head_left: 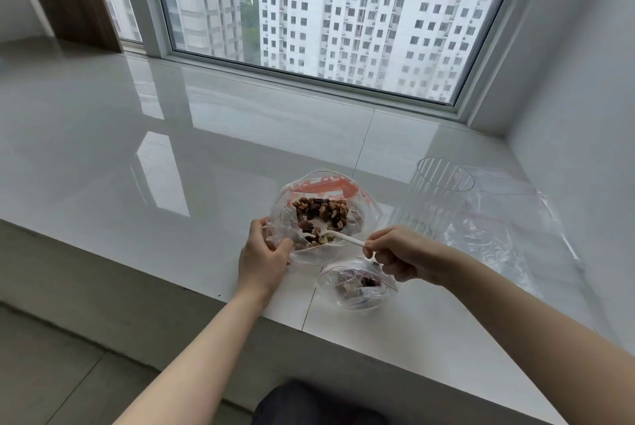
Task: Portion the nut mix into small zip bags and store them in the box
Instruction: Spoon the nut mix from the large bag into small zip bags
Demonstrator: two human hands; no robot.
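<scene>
1. The left hand point(263, 254) pinches the near rim of the big bag of nut mix point(321, 215), its fingers curled on the plastic to keep the mouth spread open. The bag lies on the white tiled sill near its front edge.
2. The right hand point(400, 253) pinches the handle of a white plastic spoon point(338, 236) between thumb and forefinger, the other fingers curled under. The spoon's bowl sits inside the big bag, loaded with nuts.
3. One small zip bag point(357, 284) lies just in front of the big bag, under the right hand, with some mix already in it. I cannot tell whether it is sealed.
4. To the right stands a clear ribbed plastic container point(434, 198), seemingly the storage box, with nothing visible inside. More clear zip bags point(498, 218) lie beside and behind it, apparently unfilled.
5. Judged so, the task is early: one portion is begun or done, plenty of mix remains, and nothing is stored yet.
6. The big bag shows an orange-red printed panel with white marks, but the writing is too blurred to read.
</scene>
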